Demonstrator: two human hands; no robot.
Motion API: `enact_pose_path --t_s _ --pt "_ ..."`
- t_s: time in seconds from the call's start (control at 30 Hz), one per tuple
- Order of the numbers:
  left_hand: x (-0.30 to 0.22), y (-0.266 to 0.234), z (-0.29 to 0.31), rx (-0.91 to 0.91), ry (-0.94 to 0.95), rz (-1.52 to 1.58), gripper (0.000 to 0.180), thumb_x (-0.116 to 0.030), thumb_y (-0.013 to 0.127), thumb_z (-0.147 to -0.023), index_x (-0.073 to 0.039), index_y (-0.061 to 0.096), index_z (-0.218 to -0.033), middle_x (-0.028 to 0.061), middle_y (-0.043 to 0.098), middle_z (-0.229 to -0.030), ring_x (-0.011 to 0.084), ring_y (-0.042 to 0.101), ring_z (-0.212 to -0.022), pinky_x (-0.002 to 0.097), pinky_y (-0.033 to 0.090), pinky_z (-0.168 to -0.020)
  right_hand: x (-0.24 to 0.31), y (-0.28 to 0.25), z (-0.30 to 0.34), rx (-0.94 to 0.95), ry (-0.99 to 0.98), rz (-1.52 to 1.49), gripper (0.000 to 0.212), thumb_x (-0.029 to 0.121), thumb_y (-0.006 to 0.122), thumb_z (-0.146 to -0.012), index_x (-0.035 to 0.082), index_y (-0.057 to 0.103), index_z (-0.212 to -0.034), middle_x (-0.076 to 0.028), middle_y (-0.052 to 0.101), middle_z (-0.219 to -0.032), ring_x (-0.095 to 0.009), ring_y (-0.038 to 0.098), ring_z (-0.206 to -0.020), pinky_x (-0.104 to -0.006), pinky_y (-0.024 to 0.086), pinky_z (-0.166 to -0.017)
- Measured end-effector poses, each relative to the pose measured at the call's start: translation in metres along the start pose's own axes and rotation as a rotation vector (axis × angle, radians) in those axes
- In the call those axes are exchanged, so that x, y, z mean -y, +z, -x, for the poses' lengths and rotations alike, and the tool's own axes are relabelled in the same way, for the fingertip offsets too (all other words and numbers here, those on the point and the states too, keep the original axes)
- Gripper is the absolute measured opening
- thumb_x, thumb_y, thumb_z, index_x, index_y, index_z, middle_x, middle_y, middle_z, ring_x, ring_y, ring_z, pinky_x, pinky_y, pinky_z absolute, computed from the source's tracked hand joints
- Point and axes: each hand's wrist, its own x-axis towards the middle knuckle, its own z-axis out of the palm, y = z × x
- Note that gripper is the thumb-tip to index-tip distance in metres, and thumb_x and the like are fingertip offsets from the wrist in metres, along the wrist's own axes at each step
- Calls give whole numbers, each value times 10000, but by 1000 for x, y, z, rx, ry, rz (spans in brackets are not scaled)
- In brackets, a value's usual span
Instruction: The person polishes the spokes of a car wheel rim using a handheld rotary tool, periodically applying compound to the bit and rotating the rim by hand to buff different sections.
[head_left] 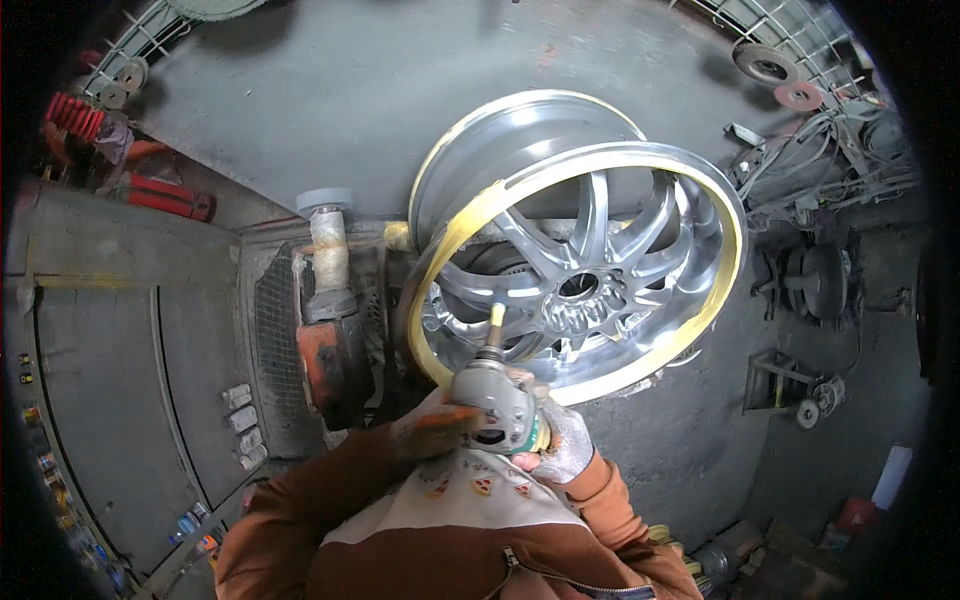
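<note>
In the lower middle, the grey-gloved left hand (432, 426) and grey-gloved right hand (566, 446) curl snugly around a grey, rounded metal power tool (488, 388).

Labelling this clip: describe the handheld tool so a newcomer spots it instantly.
Find the large silvery metal wheel with a partly yellow rim, mid-picture. Just below its hub, a gloved right hand grips a grey-bodied power tool, with a gloved left hand at its side. Unlike its neighbours, it has a slim shaft ending in a small yellow tip.
</note>
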Motion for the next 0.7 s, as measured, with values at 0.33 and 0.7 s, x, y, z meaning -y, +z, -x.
enact_pose_path --t_s 0.33,0.7 --pt "15 -27 12 -25 14 214 863 -450 813 -813 -4 438 -1448 85 562 -1359 182 536 -1249 367 413 -1087 -5 -4 -4 139 106 174 816 375 846 -780 -48 507 -1391 -178 582 -1379 -279 555 -1282 -379 399 -1112" --pt "14 -21 7 -42 -66 3 791 -407 757 -843 -30 442 -1462 72 566 -1325 145 545 -1165 310 464 -971 -14 -13 5 65 78 304 824 500 874 -703 -76 615 -1233 -186 686 -1151 -270 668 -1056 -385 503 -962"
